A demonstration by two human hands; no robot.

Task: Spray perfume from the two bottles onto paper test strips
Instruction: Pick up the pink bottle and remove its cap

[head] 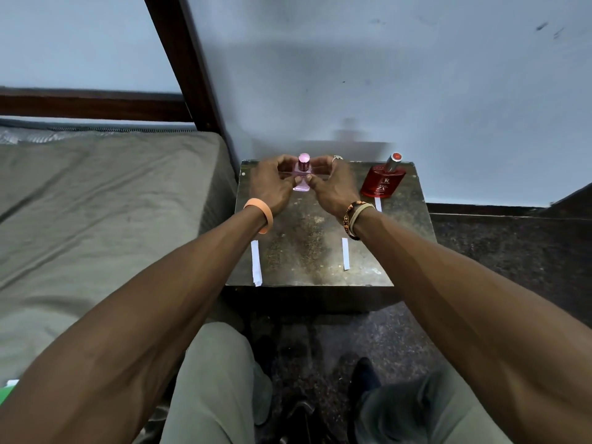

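The fingertips of both hands are largely hidden behind the pink bottle (303, 174), whose sides are covered by the curled fingers; only its cap and lower front are seen. The bottle is gripped between the left hand (272, 185) and the right hand (333, 185), thumbs meeting at its front, over the far part of the small table (307, 251). Whether it is lifted cannot be told. A red bottle (382, 182) is stood to the right, untouched. A left strip (255, 262) and a middle strip (345, 254) are laid nearer the front; a third strip (378, 205) is partly covered by the right wrist.
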